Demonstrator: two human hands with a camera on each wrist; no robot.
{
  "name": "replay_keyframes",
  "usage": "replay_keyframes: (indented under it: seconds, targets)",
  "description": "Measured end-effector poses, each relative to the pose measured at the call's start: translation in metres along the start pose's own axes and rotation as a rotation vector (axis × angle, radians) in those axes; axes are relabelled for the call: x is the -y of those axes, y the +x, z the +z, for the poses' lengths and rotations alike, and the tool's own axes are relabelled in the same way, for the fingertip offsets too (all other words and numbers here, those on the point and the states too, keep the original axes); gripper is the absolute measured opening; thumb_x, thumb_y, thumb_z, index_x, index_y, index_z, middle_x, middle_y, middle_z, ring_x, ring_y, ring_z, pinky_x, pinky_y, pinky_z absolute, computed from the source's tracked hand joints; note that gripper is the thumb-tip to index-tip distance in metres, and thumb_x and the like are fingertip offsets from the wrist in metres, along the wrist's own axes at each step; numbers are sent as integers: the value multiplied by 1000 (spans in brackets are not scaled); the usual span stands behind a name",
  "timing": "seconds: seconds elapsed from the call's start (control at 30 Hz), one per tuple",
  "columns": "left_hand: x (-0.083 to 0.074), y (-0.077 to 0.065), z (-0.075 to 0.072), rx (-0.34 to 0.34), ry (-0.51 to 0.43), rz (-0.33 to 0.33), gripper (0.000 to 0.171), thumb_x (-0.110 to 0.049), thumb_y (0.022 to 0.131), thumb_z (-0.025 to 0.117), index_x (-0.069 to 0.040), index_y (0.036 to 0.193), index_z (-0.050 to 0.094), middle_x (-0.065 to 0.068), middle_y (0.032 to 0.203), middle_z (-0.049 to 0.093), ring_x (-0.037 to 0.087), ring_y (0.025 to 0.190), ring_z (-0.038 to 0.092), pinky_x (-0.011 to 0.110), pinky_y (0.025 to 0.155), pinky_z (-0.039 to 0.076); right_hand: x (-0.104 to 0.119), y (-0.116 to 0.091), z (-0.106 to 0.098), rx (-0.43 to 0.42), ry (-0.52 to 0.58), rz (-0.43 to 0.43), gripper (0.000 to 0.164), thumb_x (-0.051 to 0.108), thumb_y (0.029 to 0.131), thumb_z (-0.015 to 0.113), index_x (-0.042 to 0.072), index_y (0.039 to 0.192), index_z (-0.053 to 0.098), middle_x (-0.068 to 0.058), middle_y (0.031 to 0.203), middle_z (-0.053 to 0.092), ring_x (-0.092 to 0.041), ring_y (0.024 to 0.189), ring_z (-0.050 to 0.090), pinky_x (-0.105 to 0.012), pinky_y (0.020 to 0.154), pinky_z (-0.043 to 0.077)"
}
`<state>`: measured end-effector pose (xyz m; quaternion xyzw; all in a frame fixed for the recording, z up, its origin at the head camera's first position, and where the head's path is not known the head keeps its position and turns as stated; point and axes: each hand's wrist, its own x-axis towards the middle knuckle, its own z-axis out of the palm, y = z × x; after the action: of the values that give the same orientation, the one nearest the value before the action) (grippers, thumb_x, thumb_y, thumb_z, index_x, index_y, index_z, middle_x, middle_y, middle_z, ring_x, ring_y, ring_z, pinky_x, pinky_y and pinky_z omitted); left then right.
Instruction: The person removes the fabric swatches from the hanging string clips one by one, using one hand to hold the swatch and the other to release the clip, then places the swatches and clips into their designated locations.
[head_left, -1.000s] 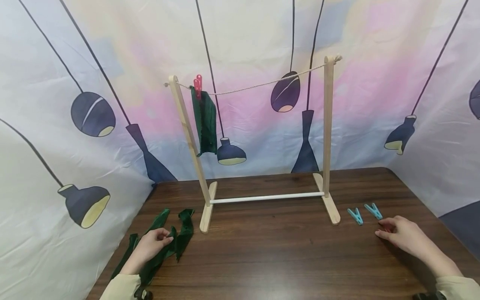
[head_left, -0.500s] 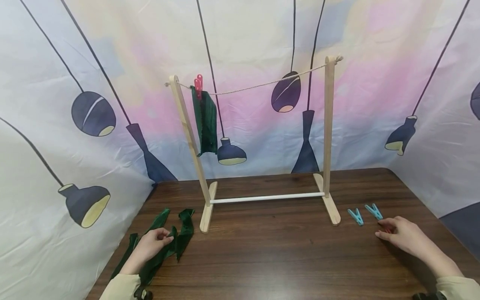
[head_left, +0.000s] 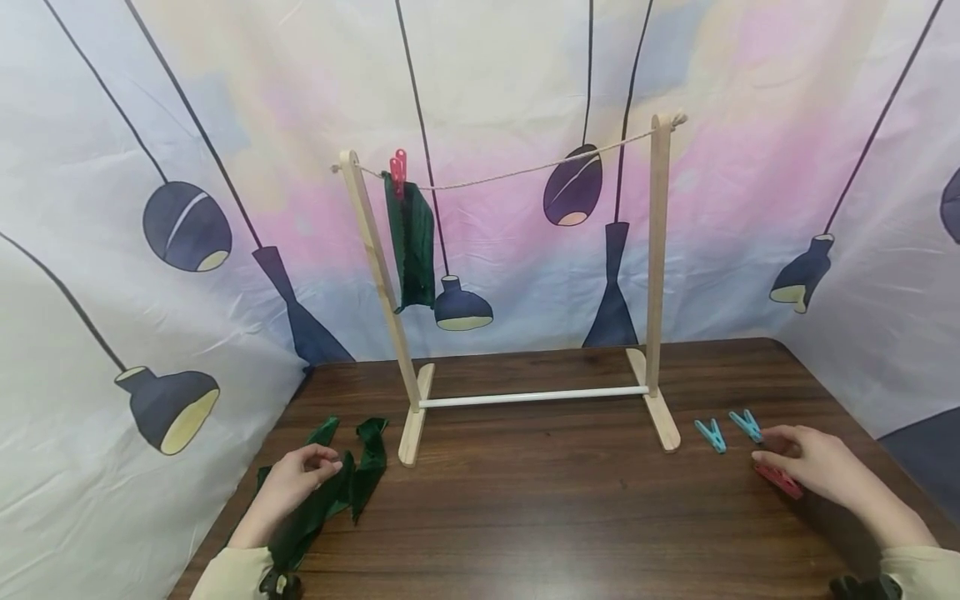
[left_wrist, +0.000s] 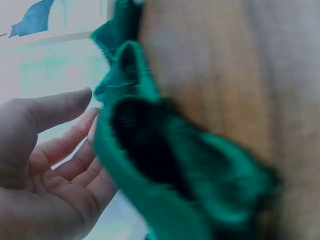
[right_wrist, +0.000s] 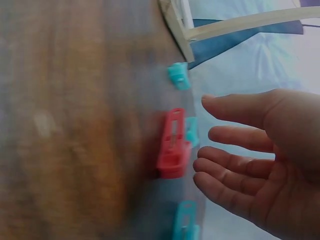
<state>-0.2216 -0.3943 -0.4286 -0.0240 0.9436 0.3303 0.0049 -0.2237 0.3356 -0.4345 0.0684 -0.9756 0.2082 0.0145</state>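
Note:
My left hand point(head_left: 288, 487) hovers beside a rumpled strip of dark green cloth point(head_left: 363, 467) on the table's left side. In the left wrist view its thumb and fingers are parted with nothing between them, and the cloth point(left_wrist: 150, 160) lies just past the fingertips. On the right, my right hand point(head_left: 817, 462) is held over a red clothespin point(head_left: 780, 481); the right wrist view has its fingers spread and holding nothing, the red pin point(right_wrist: 173, 145) a little way off. Two light blue clothespins point(head_left: 709, 435) lie beyond that hand, while another blue clothespin point(right_wrist: 185, 220) shows only in the right wrist view.
A wooden rack point(head_left: 657, 258) with a white crossbar point(head_left: 532, 397) stands mid-table at the back. On its string point(head_left: 517, 173) hangs a green cloth piece point(head_left: 414, 250), pinned by a red clothespin point(head_left: 398, 172). A lamp-patterned curtain backs the brown table point(head_left: 540, 500).
My right hand has come off the red clothespin, which now shows more fully beneath it. The left hand's fingers have loosened from the green cloth and shifted slightly up and left.

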Motion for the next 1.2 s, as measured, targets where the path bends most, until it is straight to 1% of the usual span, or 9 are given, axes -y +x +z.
replay_keyframes:
  seconds: [0.1,0.27,0.4,0.53,0.7,0.9,1.07,1.17,1.2]
  targets:
    - [-5,-1,-10,-34,-9,36,33,-23,98,67,3,118,65,7,98,69,20,78,65,33,67,52,5,1,-8,-48,-3,-18,56,37,94,71,-12,120,62,-17,95,70,-39,87,66,-56,70,52]
    - [-14,-6,-22,-83,-13,64,36,-24,99,67,4,121,64,9,102,69,25,86,69,31,70,53,20,3,-16,-105,28,-52,53,34,97,69,-9,125,62,-22,101,71,-43,92,67,-60,74,51]
    - [-23,-7,-22,-113,-17,86,34,-25,98,68,2,120,66,9,102,70,27,88,70,28,71,54,35,7,-14,-116,61,-67,51,33,97,70,-8,127,62,-21,104,71,-41,94,68,-59,76,52]
    - [-33,-4,-18,-137,-34,120,33,-26,98,68,-1,119,68,8,101,71,27,85,70,26,69,53,51,11,-9,-126,84,-109,49,33,97,69,-6,127,63,-17,104,71,-35,91,68,-55,75,53]
    - [-50,3,-14,-157,-80,154,34,-31,100,66,-3,121,68,11,104,71,30,89,69,31,71,55,73,20,-6,-172,99,-183,45,32,98,69,-2,127,65,-11,103,71,-32,93,66,-53,77,52]
    - [-73,15,-12,-168,-160,182,34,-32,101,64,-4,121,67,16,109,71,30,94,69,36,79,56,108,38,-9,-176,166,-255,43,33,99,66,2,128,66,-19,121,68,-38,107,64,-56,84,51]
    - [-96,28,-11,-180,-217,215,35,-33,100,65,-4,119,68,14,107,72,26,93,69,36,80,55,147,56,-11,-158,245,-325,41,33,101,64,5,130,66,-11,116,70,-30,103,67,-49,83,54]
    - [-113,35,-9,-183,-272,244,33,-30,100,66,-3,118,68,15,105,72,25,93,68,44,84,56,170,66,-11,-144,299,-366,39,34,101,64,8,130,66,-6,113,70,-25,103,66,-47,86,54]
    - [-119,37,-9,-188,-274,264,32,-30,100,66,-3,117,69,14,103,72,24,92,68,44,83,55,178,69,-12,-142,316,-378,39,34,101,64,10,130,66,-4,112,70,-23,103,66,-46,87,54]
